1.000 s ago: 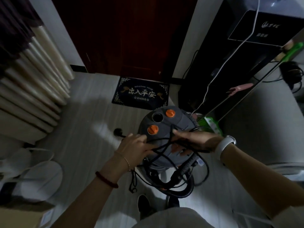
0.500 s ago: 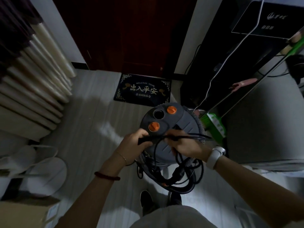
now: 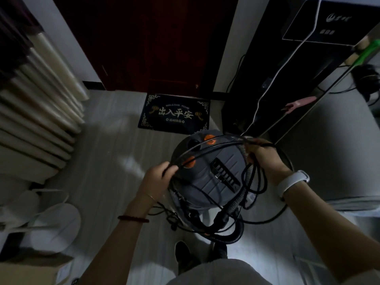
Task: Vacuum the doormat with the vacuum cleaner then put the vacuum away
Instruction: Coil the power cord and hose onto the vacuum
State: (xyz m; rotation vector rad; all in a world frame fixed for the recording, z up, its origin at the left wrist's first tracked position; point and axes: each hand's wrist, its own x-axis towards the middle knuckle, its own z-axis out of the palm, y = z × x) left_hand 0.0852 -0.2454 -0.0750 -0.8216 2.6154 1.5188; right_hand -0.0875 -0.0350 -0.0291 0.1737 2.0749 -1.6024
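1. The vacuum cleaner [image 3: 207, 171], a round grey canister with orange knobs on its top, stood on the pale floor just near of the doormat [image 3: 174, 114] and a little to its right.
2. The doormat lay flat against the foot of the dark red door [image 3: 148, 44] at the far side of the scene; it was dark with gold lettering and a patterned border.
3. The left hand [image 3: 156, 182] was at the canister's left edge, its fingers curled round black strands of the power cord [image 3: 205, 150].
4. The right hand [image 3: 265, 159] was at the canister's far right edge, gripping the same cord; a white wristband sat on that wrist.
5. The two hands were held apart, and the cord arched between them in blurred loops over the top of the canister.
6. More cord loops hung from the right hand down the canister's right side and trailed on the floor.
7. A ribbed hose [image 3: 236, 204] ran along the right side of the canister to a black fitting at its near side.
8. A tall black appliance [image 3: 267, 79] stood to the right of the door, with a white cable hanging down its front.
9. A green-handled mop [image 3: 368, 52] leaned at the far right.
10. Pale curtains [image 3: 37, 103] hung at the left, and a white fan base [image 3: 53, 225] lay on the floor at the near left.
11. The person's dark shoes showed on the floor just near of the canister.
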